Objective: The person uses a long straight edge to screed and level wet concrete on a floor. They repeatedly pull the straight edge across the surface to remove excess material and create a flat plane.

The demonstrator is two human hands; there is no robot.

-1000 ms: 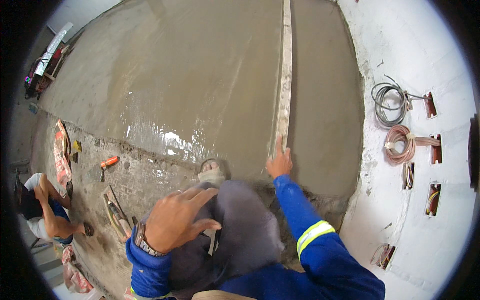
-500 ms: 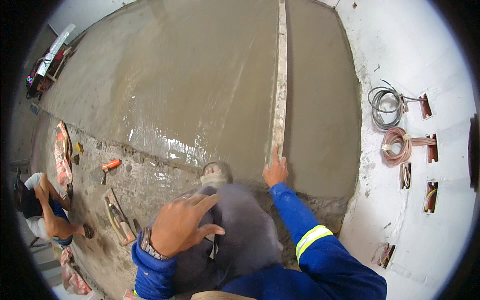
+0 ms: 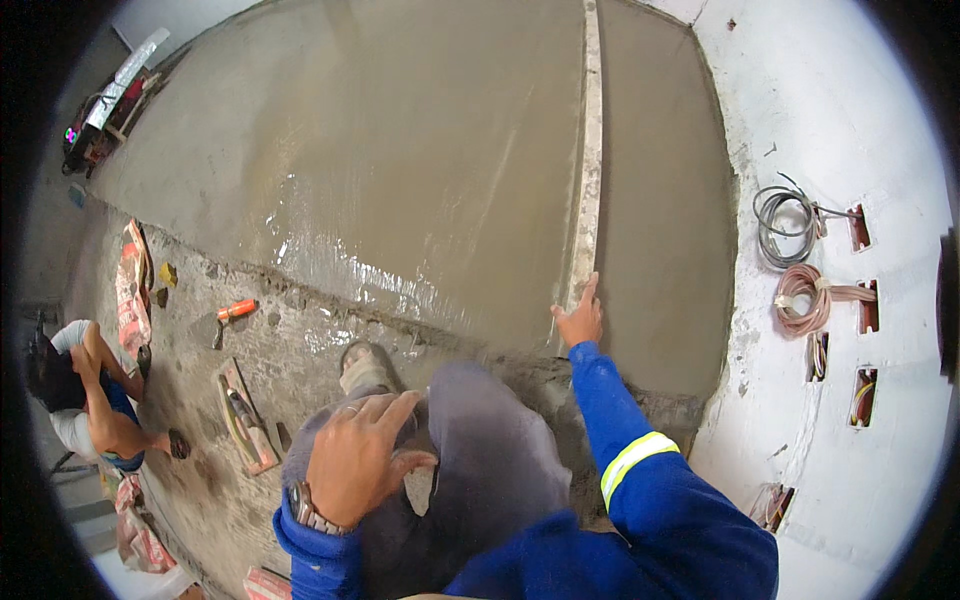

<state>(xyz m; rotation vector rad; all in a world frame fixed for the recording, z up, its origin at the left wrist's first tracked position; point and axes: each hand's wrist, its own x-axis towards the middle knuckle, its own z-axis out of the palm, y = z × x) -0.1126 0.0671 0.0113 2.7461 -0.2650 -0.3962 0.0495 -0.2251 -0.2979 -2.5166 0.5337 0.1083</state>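
Note:
My right hand is on the near end of a long pale straightedge, its fingers around the bar. The straightedge lies lengthwise on wet grey screed, toward the right side. My left hand, with a watch at the wrist, is over my grey-clad knee, fingers apart and loosely bent, holding nothing. My foot is at the edge of the wet screed. Left of my left hand a long trowel lies on rough floor, with a small orange-handled trowel farther up.
A person crouches at the left. Red and white sacks lie nearby, and equipment stands at the far left. The white wall on the right has wire coils and open boxes.
My right hand and the straightedge's near end have shifted a little to the right. My foot has moved left. The view has shifted slightly.

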